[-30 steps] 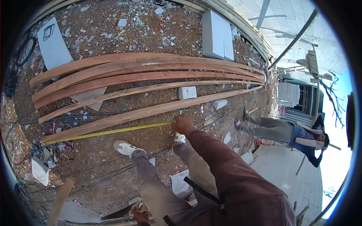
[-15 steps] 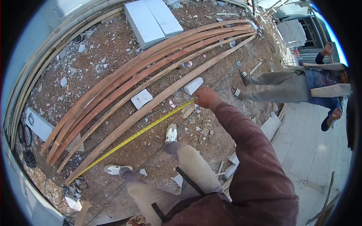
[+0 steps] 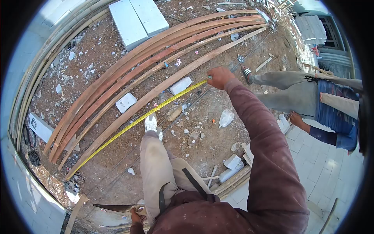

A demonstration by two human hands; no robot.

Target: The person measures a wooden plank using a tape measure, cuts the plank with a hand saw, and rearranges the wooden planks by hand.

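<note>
Yellow tape measure [image 3: 179, 95], drawn out in a straight diagonal line beside the nearest plank [image 3: 187, 71]; its far end meets the plank's lower-left end, where it is presumably hooked, although the catch is too small to make out. The right hand [image 3: 221, 77] is closed round the near end of the tape, with most of the case hidden in the fingers; the arm is stretched well out, probably to hold the strip taut and close to the line of the timber. The left hand [image 3: 135, 216] is down beside the body, wrapped round the handle of a handsaw [image 3: 113, 208]; its blade points away from the legs, a carry that seems to leave the right arm free; the finger grip is partly hidden. The other planks [image 3: 167, 53] lie side by side beyond; their bowed look is likely due to the lens.

Surroundings: two small white blocks, one [image 3: 126, 103] beyond the nearest plank and one [image 3: 180, 85] between plank and tape; a white shoe [image 3: 150, 123] at the tape's edge, contact uncertain; dark rods and rubble along the ground, an uneven footing; a co-worker [image 3: 288, 93] standing at right, near the outstretched hand and narrowing the room on that side.
</note>
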